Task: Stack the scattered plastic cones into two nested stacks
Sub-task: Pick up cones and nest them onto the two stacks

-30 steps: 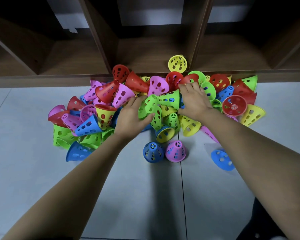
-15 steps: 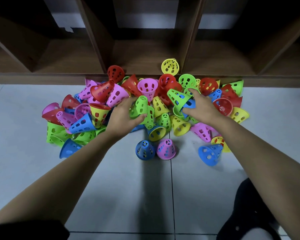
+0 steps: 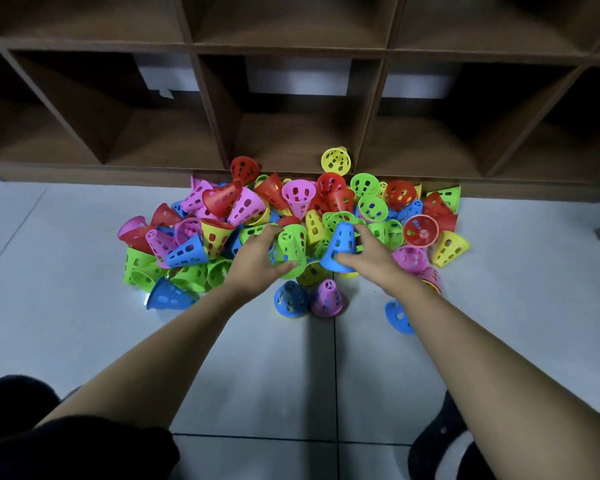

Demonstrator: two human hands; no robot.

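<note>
Grey floor tiles (image 3: 84, 341) below a wooden shelf (image 3: 291, 140) carry a heap of cones (image 3: 222, 209); left hand (image 3: 253, 265) grips 1 green cone (image 3: 293, 244), right hand (image 3: 371, 258) grips 1 blue cone (image 3: 340, 247).

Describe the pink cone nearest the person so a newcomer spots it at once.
Below the brown wooden cubby shelf, a heap of perforated plastic cones lies on the grey tiled floor. At its near edge two cones stand narrow end up: a blue plastic cone on the left, the pink plastic cone beside it, alone on the tile seam.
</note>
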